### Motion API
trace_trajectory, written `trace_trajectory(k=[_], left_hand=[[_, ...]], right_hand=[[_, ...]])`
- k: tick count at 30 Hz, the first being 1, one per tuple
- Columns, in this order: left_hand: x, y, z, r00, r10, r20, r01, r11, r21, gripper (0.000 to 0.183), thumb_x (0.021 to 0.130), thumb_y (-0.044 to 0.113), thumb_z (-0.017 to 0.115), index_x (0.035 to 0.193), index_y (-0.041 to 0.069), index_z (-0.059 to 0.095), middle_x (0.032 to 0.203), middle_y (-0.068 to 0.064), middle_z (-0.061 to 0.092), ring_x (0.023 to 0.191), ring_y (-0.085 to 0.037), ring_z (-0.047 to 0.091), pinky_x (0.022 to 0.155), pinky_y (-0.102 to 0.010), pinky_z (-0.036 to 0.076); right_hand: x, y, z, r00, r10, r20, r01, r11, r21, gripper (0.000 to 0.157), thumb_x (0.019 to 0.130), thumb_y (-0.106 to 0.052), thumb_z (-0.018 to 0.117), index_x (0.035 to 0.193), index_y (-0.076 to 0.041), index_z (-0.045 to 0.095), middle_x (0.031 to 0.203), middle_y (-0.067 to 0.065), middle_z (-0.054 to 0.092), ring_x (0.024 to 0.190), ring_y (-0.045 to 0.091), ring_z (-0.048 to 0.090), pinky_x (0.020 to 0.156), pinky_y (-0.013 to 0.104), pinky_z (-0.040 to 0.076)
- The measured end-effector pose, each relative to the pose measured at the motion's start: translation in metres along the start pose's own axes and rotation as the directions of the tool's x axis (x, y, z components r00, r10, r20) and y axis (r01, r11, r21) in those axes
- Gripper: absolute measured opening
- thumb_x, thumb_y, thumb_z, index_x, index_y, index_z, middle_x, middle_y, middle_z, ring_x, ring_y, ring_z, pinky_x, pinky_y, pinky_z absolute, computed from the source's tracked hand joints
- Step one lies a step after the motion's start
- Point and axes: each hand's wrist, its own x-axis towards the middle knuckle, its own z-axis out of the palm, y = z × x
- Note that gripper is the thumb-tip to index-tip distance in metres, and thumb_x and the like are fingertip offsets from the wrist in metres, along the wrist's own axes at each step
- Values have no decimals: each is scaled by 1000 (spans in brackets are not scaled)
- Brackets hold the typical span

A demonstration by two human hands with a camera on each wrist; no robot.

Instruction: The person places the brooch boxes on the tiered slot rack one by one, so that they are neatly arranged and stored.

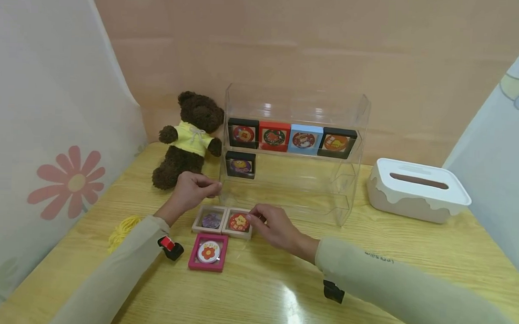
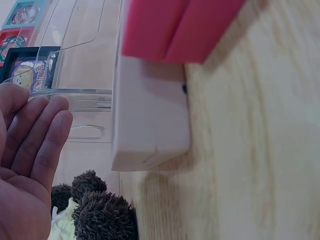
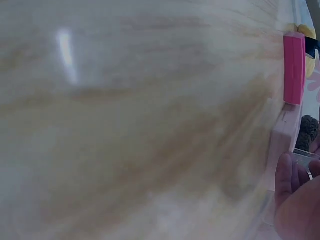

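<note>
Two cream square display boxes lie side by side on the table: the left box point(image 1: 201, 225) holds a purple badge, the right box point(image 1: 238, 236) a red badge. My right hand point(image 1: 275, 225) has its thumb and forefinger at the right box's right edge. My left hand point(image 1: 193, 191) is raised behind the left box, fingertips close to the lower left side of a clear tiered rack point(image 1: 284, 194); in the left wrist view its fingers point(image 2: 44, 145) look fairly straight. A pink display box point(image 1: 207, 267) with a flower badge lies in front of the cream pair.
Several framed badges stand on the rack: a row with a red box point(image 1: 274, 125) and a blue box point(image 1: 306, 129), and a black box point(image 1: 241, 155) below. A teddy bear point(image 1: 190, 140) sits left, yellow cord point(image 1: 123, 232) lies front left, and a tissue box point(image 1: 417, 191) stands right.
</note>
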Motion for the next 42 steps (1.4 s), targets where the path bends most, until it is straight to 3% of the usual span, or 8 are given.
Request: trace_trajectory(k=[10, 16, 29, 36, 42], left_hand=[[2, -2, 4, 1000, 11, 11, -11, 1000, -29, 16, 89, 6, 68, 91, -9, 73, 79, -18, 69, 72, -35, 68, 67, -35, 56], [1, -3, 5, 1000, 16, 17, -15, 999, -41, 17, 89, 6, 67, 91, -10, 72, 80, -19, 69, 72, -35, 68, 67, -34, 56], [-3, 0, 2, 999, -34, 0, 34, 999, -25, 18, 89, 6, 67, 91, -11, 72, 79, -19, 69, 75, -41, 67, 68, -40, 56], [-3, -1, 1, 1000, -23, 9, 23, 999, -38, 18, 90, 6, 66, 92, -11, 72, 79, -20, 69, 76, -41, 66, 68, -39, 56], [-2, -2, 2, 1000, -11, 12, 12, 999, -40, 18, 89, 5, 66, 93, -12, 71, 79, -20, 69, 75, -42, 66, 68, -42, 56]], right_hand=[[-14, 6, 8, 988, 151, -34, -149, 986, 70, 10, 96, -15, 59, 92, -6, 62, 78, -3, 60, 67, 10, 56, 56, 26, 50], [-18, 9, 11, 973, 228, -38, -222, 967, 121, 11, 93, -14, 64, 93, -4, 58, 79, -2, 59, 67, 13, 56, 57, 28, 51], [-13, 8, 12, 919, 394, 25, -391, 900, 195, 33, 87, -22, 72, 107, -1, 56, 90, 4, 60, 76, 17, 59, 60, 28, 53], [-9, 8, 9, 908, 416, 47, -416, 886, 202, 50, 85, -24, 74, 122, 3, 53, 92, 5, 63, 80, 17, 60, 63, 29, 54], [-8, 11, 8, 916, 399, 37, -399, 900, 175, 48, 86, -20, 73, 123, 4, 53, 92, 4, 63, 79, 15, 60, 64, 28, 53]])
